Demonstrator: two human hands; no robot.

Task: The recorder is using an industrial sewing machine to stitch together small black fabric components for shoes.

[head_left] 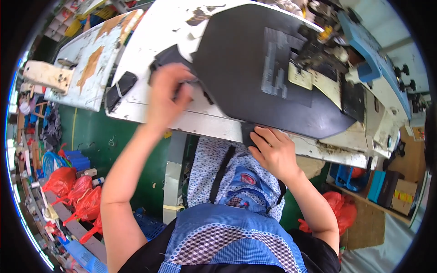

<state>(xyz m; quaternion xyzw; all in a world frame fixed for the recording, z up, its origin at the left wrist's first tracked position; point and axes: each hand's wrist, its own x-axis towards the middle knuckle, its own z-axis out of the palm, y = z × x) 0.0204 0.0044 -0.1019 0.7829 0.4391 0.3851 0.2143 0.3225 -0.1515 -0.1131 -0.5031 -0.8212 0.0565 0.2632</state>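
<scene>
A large black flat panel [236, 77] with cut corners lies on the white work table [136, 98], around the metal plate [300, 76] of a sewing machine. At its near edge my right hand [275, 152] has its fingers closed on a small black piece [248, 134], which hangs at the table's front edge. My left hand [168, 95] is over the table left of the panel, its fingers curled and smeared by motion. Something dark shows between thumb and fingers, too blurred to name. Just beyond that hand lie black cut pieces [170, 55].
The sewing machine's blue and white arm [373, 59] rises at the right. A black oblong object with a light band [121, 91] rests at the table's left corner. Another worn table [86, 68] stands farther left. Red plastic bags [84, 195] sit at the lower left, boxes [391, 191] at the right.
</scene>
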